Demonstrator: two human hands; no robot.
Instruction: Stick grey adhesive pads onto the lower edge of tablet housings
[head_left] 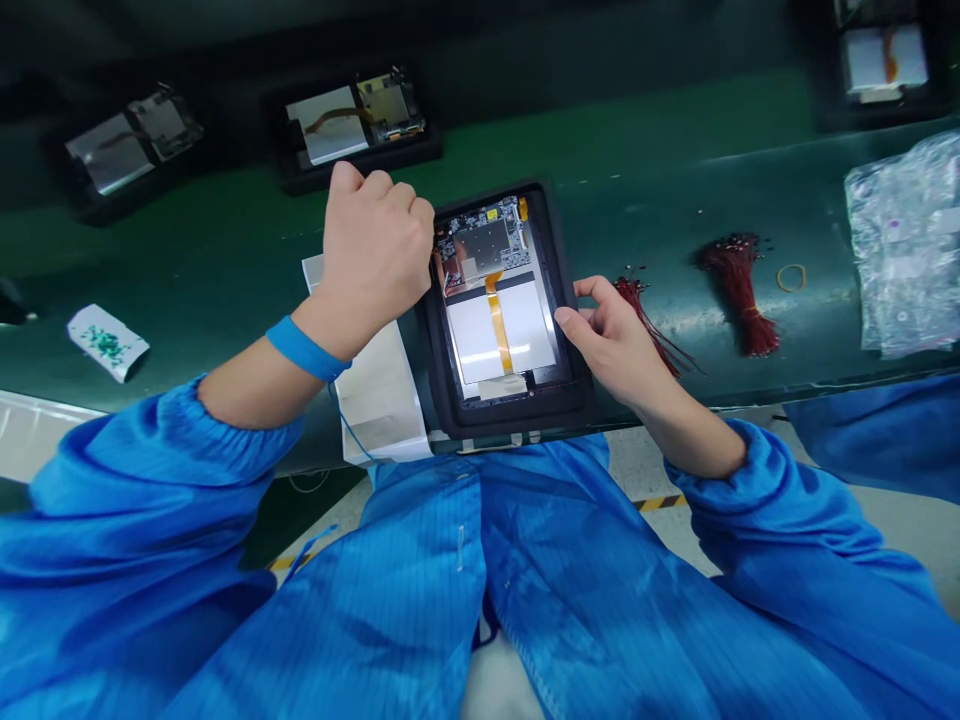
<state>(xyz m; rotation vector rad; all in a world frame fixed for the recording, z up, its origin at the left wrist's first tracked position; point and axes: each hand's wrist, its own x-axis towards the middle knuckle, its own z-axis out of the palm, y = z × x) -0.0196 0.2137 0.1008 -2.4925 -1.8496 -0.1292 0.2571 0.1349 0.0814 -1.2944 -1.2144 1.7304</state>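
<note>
In front of me an opened tablet (pixel 472 355) lies in a black foam tray (pixel 574 395). Its circuit board (pixel 484 245), white battery and orange ribbon cable show. My left hand (pixel 379 235), with a blue band at the wrist, is closed in a fist over the tray's upper left edge. Its fingertips are turned away, so whatever they hold is hidden. On the right side, my right hand (pixel 607 335) grips the tray's edge, thumb on top and fingers curled at the side. Behind that hand lies a small bunch of dark red wires (pixel 651 325).
More opened tablets in black trays, one at the middle back (pixel 330 125) and one at the back left (pixel 112 155), stand on the green bench. A tied wire bundle (pixel 742 295), rubber band (pixel 791 277) and clear plastic bags (pixel 907 245) lie right; a paper with green bits (pixel 109 342) lies left.
</note>
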